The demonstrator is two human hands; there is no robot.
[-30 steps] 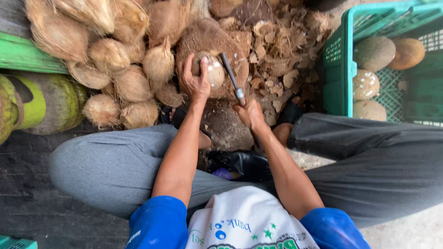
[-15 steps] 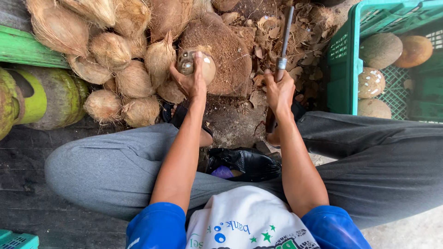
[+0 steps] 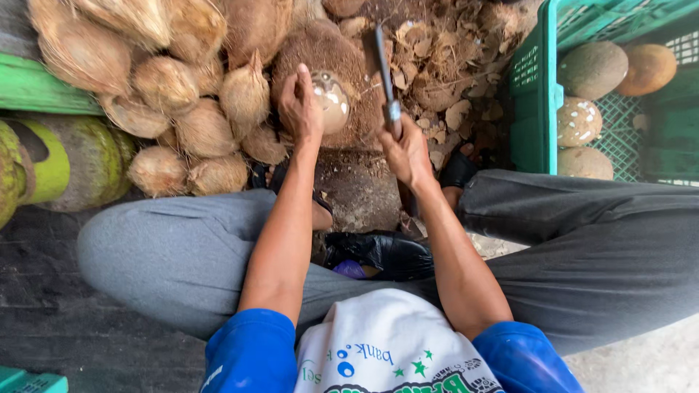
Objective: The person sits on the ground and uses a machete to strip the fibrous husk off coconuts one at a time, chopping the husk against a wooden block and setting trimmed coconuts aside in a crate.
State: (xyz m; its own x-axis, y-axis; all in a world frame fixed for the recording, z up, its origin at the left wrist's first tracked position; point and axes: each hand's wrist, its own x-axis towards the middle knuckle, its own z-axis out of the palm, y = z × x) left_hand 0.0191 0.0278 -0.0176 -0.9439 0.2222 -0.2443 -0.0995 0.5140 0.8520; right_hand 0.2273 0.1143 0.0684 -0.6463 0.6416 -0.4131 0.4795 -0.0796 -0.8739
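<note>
My left hand (image 3: pixel 300 105) grips a partly peeled coconut (image 3: pixel 331 100), pale and brown, held against a big wooden chopping block (image 3: pixel 320 51). My right hand (image 3: pixel 404 149) is closed on the handle of a knife (image 3: pixel 386 73), whose blade points up and away, just to the right of the coconut. The blade is apart from the coconut. I sit with my knees spread in grey trousers.
A heap of husked fibrous coconuts (image 3: pixel 182 94) lies at the left. Husk chips (image 3: pixel 451 65) litter the ground behind the block. A green plastic crate (image 3: pixel 535 80) at the right holds several peeled coconuts (image 3: pixel 591 69). A black bag (image 3: pixel 378 251) lies between my legs. A green gas cylinder (image 3: pixel 65 160) is far left.
The knife went from striking low beside the coconut to raised upright, then shifted left closer to it. My left hand turned the coconut, showing its pale peeled side.
</note>
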